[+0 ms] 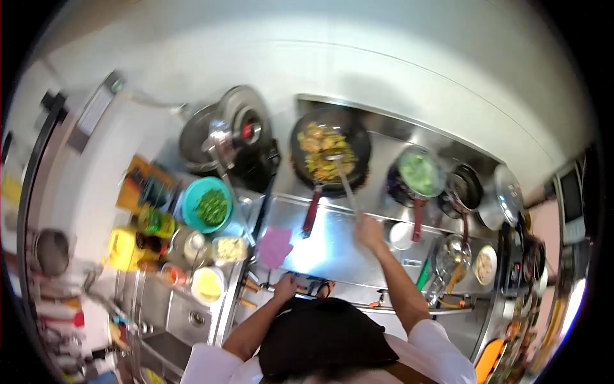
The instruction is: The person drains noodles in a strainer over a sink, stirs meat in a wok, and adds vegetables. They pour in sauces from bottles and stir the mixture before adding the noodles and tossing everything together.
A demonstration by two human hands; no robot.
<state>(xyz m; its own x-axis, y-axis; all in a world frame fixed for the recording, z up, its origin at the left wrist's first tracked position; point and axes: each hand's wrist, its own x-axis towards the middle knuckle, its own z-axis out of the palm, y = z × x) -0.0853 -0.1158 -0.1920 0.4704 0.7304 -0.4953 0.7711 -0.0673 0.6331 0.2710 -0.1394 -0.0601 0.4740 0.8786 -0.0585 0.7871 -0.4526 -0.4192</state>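
My right hand [369, 232] is closed around a long-handled metal spatula [346, 185]. Its head rests among chopped yellow-green food [318, 148] in a dark wok [362, 144] on the left burner. The wok's red-brown handle [311, 213] points toward me, untouched. My left hand [286, 286] is low at the front edge of the stove, near a purple cloth [275, 248]. Its fingers look curled, but what they hold, if anything, is too small to make out.
Right of the wok stand a pan of green food [419, 173] and a dark pan [465, 187]. A large lidded pot [199, 137] is at the left. Beside it are a teal bowl of greens [208, 203], a yellow jug [123, 249] and a sink [185, 318].
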